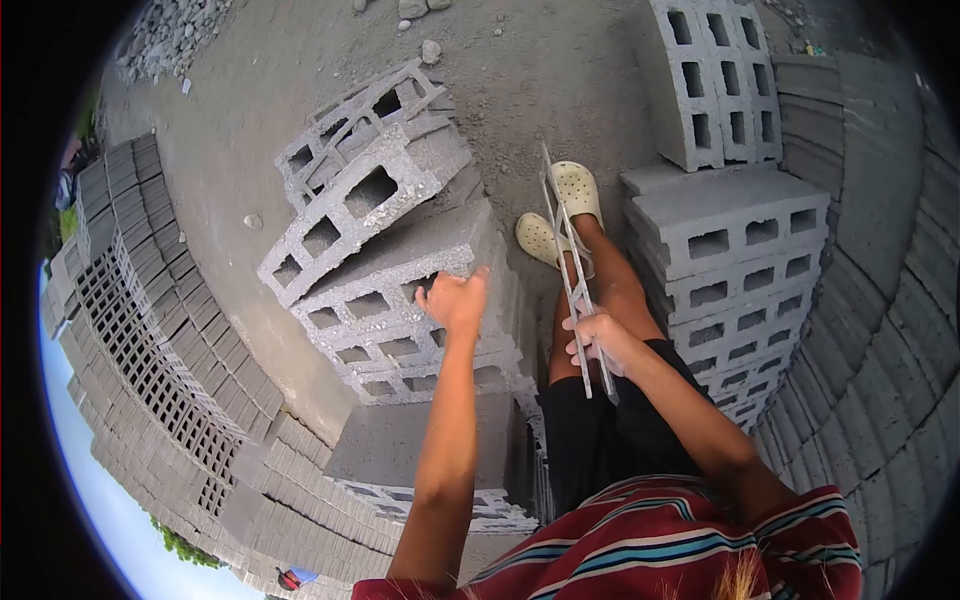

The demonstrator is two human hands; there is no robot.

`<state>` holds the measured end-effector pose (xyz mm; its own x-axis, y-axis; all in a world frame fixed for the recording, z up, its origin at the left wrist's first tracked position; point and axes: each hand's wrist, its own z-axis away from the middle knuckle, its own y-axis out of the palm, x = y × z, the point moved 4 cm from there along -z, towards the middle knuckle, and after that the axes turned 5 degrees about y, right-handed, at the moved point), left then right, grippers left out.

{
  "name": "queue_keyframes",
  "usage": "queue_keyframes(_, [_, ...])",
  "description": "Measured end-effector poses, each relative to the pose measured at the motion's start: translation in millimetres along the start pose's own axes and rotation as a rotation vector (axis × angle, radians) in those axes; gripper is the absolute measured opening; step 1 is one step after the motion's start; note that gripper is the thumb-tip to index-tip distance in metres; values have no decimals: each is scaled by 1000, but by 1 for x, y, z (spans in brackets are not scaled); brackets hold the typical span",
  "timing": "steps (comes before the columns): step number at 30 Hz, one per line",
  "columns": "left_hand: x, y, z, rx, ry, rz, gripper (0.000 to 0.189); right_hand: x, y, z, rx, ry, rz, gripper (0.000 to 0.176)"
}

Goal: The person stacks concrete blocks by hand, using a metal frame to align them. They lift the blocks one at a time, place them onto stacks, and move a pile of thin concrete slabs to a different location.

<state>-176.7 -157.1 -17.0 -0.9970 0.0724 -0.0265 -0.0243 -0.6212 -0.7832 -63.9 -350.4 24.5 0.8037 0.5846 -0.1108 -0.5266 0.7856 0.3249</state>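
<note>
My left hand (455,300) grips the top edge of a grey hollow concrete block (400,290), its fingers curled into one of the cavities. The block lies on a stack of like blocks in front of me. My right hand (598,340) is closed around a long, thin metal tool (570,265) with two parallel bars, which points away from me toward my feet. My feet in pale yellow clogs (560,215) stand on sandy ground between the stacks.
Tilted blocks (360,165) lean on the pile ahead. A stepped stack of blocks (740,250) rises on the right, with more (715,75) behind it. Long rows of stacked blocks (150,320) run along the left. Loose stones (165,40) lie on the sandy ground.
</note>
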Motion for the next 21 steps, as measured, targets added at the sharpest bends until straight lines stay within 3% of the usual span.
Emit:
queue_keyframes(5, [4,1,-4,2,-17,-14,44,-19,-22,-16,88,-94,136,77])
queue_keyframes(12, [22,11,-14,2,-7,24,50,-20,-34,-34,242,-180,138,78])
queue_keyframes(15, [25,12,-17,52,9,12,51,-26,-39,-40,223,-174,169,77])
queue_keyframes(19, [31,10,-19,136,-81,82,51,-34,-52,-54,149,-334,271,80])
queue_keyframes(21, [30,11,-20,73,-66,78,51,-31,-54,-64,167,-208,194,80])
